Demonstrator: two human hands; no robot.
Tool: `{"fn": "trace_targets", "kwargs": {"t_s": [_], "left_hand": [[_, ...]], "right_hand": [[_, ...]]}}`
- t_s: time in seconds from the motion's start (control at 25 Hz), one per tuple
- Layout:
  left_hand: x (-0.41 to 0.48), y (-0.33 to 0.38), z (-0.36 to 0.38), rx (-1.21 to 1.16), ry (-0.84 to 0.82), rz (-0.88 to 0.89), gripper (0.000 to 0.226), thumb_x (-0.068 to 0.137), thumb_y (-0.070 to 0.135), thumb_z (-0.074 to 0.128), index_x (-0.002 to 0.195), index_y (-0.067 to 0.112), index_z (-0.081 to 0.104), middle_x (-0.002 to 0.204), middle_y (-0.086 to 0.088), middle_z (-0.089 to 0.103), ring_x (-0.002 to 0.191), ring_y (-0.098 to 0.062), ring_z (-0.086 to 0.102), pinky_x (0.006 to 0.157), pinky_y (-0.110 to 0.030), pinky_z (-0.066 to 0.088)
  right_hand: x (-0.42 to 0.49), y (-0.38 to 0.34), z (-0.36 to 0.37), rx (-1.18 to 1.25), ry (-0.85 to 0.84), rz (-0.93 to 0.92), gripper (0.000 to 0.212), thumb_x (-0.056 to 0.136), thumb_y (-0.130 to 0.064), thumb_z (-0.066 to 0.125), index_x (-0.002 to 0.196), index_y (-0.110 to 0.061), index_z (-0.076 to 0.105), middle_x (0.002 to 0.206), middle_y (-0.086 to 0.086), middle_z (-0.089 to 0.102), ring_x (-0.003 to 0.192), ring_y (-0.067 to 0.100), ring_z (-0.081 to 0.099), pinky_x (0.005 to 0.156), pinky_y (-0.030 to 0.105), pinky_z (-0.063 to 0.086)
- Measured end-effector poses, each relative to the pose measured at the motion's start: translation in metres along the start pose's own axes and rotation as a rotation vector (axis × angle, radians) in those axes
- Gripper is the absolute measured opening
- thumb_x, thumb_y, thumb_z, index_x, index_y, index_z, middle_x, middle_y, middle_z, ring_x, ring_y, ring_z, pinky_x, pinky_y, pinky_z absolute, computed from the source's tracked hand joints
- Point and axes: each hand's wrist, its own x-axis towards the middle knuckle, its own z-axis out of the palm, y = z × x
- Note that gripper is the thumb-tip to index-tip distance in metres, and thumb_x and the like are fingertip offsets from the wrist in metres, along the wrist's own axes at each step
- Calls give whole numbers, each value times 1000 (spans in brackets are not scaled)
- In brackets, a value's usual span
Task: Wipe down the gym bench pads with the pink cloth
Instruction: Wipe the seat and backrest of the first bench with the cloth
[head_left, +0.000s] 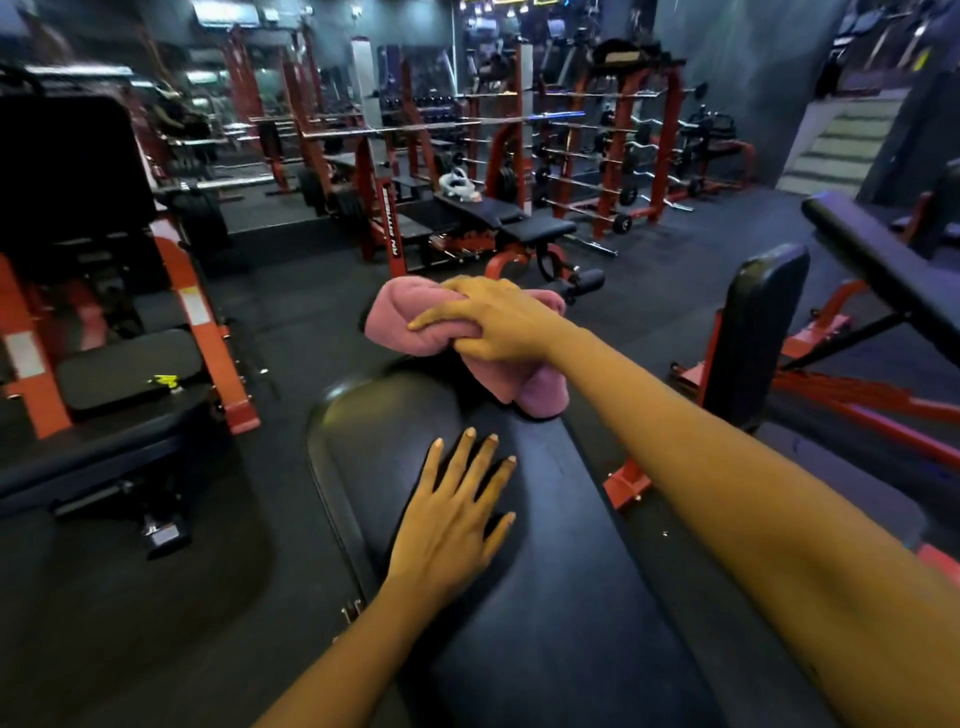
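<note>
Since the wipe has to travel along the pad and not across it, what matters is how the bunched pink terry cloth (537, 392) lies on the long black vinyl bench pad (561, 613). That pad's long axis runs from 6 o'clock, close to the person, toward 12 o'clock, leaning a little to 11, and the cloth sits at the far end, by the right side of the rounded tip. The right hand (498, 322) has it, fingers and thumb curled round the bundle in a firm grip. One lump of cloth bulges out at 9 o'clock of that hand and a lower fold hangs at 5 o'clock, seeming to touch the pad's end, though contact is hard to confirm. The left hand (449, 525) holds nothing and lies flat on the pad about mid-length, its fingers (470, 457) straight and spread, pointing to 12 o'clock. The cloth is near them at roughly 1 o'clock, with bare vinyl between. A stroke drawn back toward 6 o'clock would likely run down the right strip of the pad, and the left hand would need to lift for the rest. An upright black pad on a red frame (753, 332) stands at 3 o'clock of the cloth, well apart
</note>
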Motion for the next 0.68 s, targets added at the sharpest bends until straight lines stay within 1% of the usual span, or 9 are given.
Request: {"fn": "trace_targets", "kwargs": {"t_s": [0.08, 0.12, 0.24, 0.32, 0.4, 0.44, 0.56, 0.68], "left_hand": [[2, -2, 0, 6, 8, -15, 56, 86, 48, 39, 132, 20, 53, 141, -6, 49, 135, -27, 41, 110, -49, 20], [2, -2, 0, 14, 12, -9, 56, 87, 48, 38, 133, 21, 53, 141, -6, 49, 135, -27, 40, 110, -49, 20], [1, 0, 1, 38, 7, -6, 56, 87, 48, 37, 133, 20, 52, 141, -7, 49, 135, -27, 40, 109, -50, 21], [3, 1, 1, 51, 4, -11, 57, 87, 49, 36, 134, 20, 51, 142, -8, 48, 136, -28, 39, 109, -50, 21], [3, 1, 2, 68, 5, -7, 57, 88, 49, 36, 135, 20, 50, 143, -8, 47, 136, -29, 38, 109, -51, 21], [3, 1, 2, 81, 8, -3, 57, 88, 49, 36, 135, 20, 50, 143, -8, 46, 136, -29, 38, 109, -51, 21], [3, 1, 1, 97, 14, 1, 57, 88, 48, 37, 135, 19, 49, 144, -9, 46, 136, -31, 38, 109, -52, 22], [3, 0, 1, 110, -4, -8, 57, 88, 48, 37, 136, 19, 48, 145, -9, 44, 136, -31, 37, 109, -53, 21]], "right_hand": [[19, -6, 17, -15, -108, -64, 47, 86, -32, 52, 131, -41, 48, 130, 9, 49, 116, 27, 47, 92, 47, 40], [22, -4, 24, 23, -119, -49, 47, 84, -37, 49, 131, -41, 48, 125, 6, 52, 114, 25, 49, 91, 47, 41], [22, 20, 36, 179, -42, 76, 56, 73, -49, 38, 127, -41, 51, 115, 4, 57, 107, 23, 54, 90, 44, 44], [22, 25, 40, 174, -27, 82, 56, 72, -52, 38, 126, -40, 52, 110, 4, 59, 104, 23, 56, 89, 43, 44], [21, 26, 46, 188, -15, 78, 51, 77, -50, 42, 126, -41, 52, 108, 4, 59, 101, 23, 56, 87, 42, 44], [19, 29, 48, 229, -1, 111, 49, 79, -49, 45, 128, -41, 51, 110, 4, 59, 103, 24, 56, 89, 42, 44], [9, 50, 55, 390, 80, 274, 46, 86, -42, 55, 132, -39, 49, 128, 4, 59, 116, 28, 54, 97, 41, 41], [-18, 55, 67, 577, 239, 421, 47, 89, -38, 57, 135, -35, 47, 138, -4, 52, 125, 22, 48, 105, 38, 36]]}}
